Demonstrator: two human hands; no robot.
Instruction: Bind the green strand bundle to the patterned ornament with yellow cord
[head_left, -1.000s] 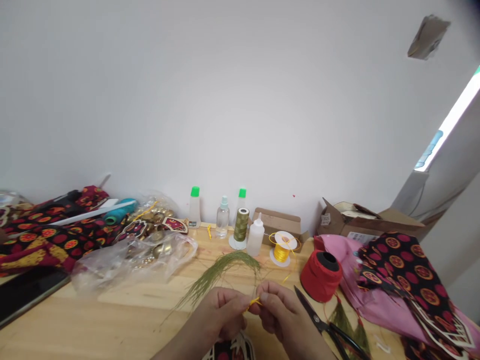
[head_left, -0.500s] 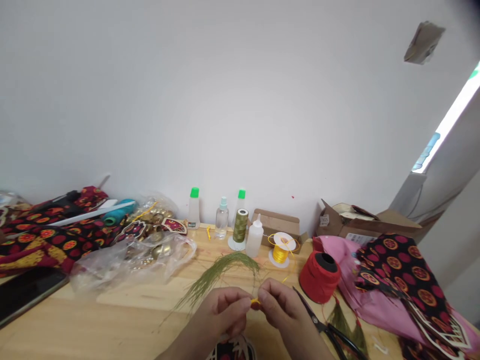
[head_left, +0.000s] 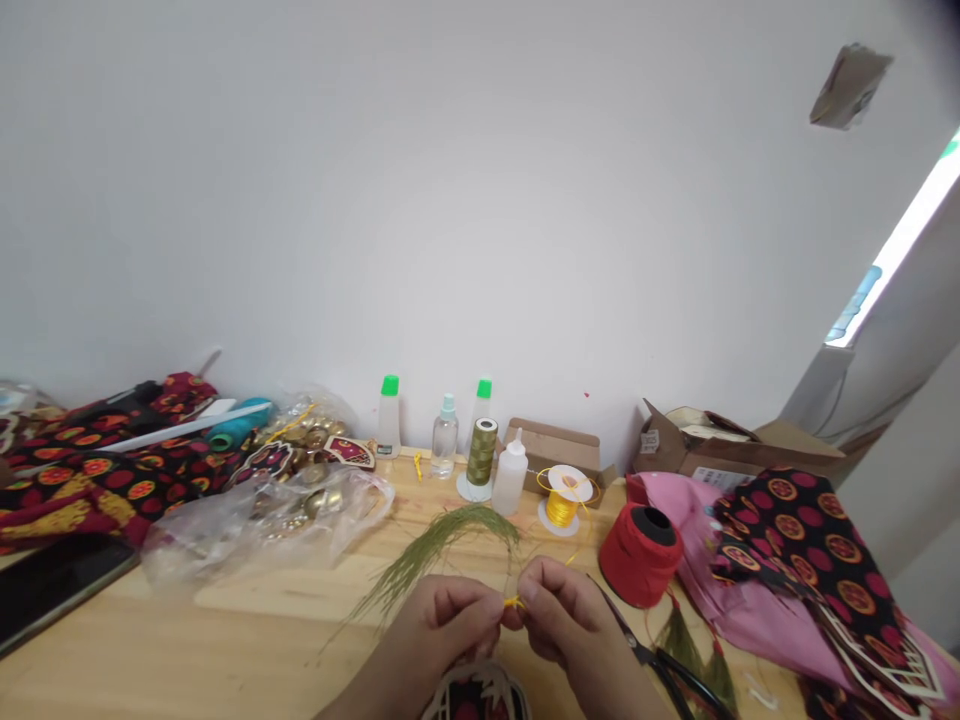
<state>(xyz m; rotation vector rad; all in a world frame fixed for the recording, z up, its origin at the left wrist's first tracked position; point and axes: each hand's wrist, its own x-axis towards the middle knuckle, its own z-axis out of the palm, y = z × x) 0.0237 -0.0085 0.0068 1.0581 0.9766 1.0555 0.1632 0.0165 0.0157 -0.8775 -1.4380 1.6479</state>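
1. So the left hand (head_left: 454, 625) has thumb and finger pinched on a short bit of yellow cord (head_left: 514, 603), and the right hand (head_left: 571, 625) pinches it from the other side. Fingertips nearly meet.
2. That cord sits between the hands, above the near edge of the table (head_left: 225, 660), right over a patterned patch (head_left: 480, 695) with a pale border. Can't tell if the two are joined, fingers cover too much.
3. Is the knot done? Looks like it's partway to me: there's a small twist with a loose end poking out, too tiny to call.
4. What does look finished: two green tassels (head_left: 679, 645) with red tops, lying by the scissors (head_left: 651, 655), plus a little yellow cord piece (head_left: 418, 466) near the bottles (head_left: 444, 440) at the back.
5. Not finished, I'd say: the green strands (head_left: 427, 550) behind the hands, fanned out loose at one end. Neither hand holds the scissors.
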